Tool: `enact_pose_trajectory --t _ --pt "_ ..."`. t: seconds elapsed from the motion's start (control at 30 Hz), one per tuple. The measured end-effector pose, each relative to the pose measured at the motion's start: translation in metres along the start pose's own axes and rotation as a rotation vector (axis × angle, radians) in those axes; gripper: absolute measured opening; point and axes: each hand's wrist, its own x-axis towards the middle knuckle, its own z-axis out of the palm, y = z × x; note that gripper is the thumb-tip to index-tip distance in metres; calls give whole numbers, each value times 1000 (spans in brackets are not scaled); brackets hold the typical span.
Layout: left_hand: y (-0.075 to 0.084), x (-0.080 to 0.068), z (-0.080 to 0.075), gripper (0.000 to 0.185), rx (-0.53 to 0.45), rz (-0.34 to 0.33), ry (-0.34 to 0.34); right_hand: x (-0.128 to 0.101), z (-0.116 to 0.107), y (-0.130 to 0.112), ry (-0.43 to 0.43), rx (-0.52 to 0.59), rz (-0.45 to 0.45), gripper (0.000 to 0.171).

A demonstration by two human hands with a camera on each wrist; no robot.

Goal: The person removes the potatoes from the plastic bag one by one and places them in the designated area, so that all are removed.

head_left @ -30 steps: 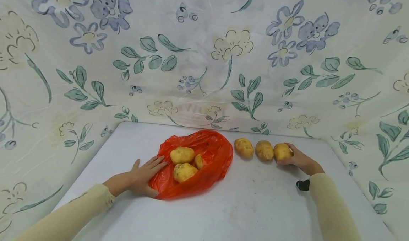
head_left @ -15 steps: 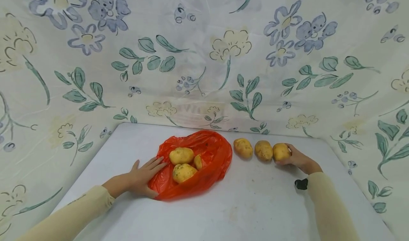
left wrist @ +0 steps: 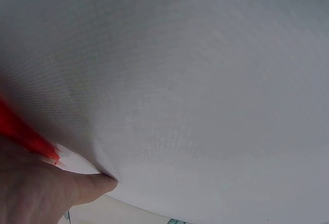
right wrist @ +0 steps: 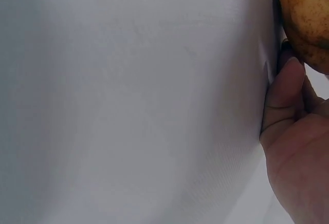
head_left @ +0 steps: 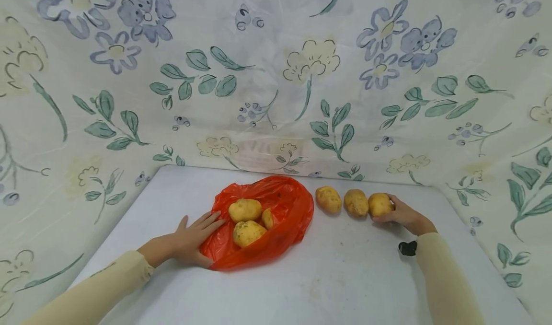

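Note:
My left hand [head_left: 191, 239] rests with fingers spread on the left edge of a red plastic bag [head_left: 282, 238]. Inside the bag's mouth lie two whole-looking potatoes, one toward the back [head_left: 246, 210] and one nearer [head_left: 248, 233], plus a smaller, partly hidden potato [head_left: 268, 218]. At the right my right hand [head_left: 407, 218] grips a potato [head_left: 381, 205] between thumb and fingers, at the end of a short row. Beside it in that row are a middle potato [head_left: 356, 203] and a left potato [head_left: 328, 200]. In the right wrist view the held potato [right wrist: 311, 18] shows at the upper right.
All of this lies on a white table [head_left: 302, 291], faintly smudged in front of the row. A floral cloth [head_left: 267, 90] hangs close behind the table and along both sides. A small black object [head_left: 407, 248] shows by the right sleeve.

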Motion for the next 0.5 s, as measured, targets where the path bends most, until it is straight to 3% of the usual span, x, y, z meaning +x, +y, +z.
enact_pose_trajectory --t 0.5 --pt "0 2 -1 112 4 4 0 -1 -4 2 -10 27 -26 111"
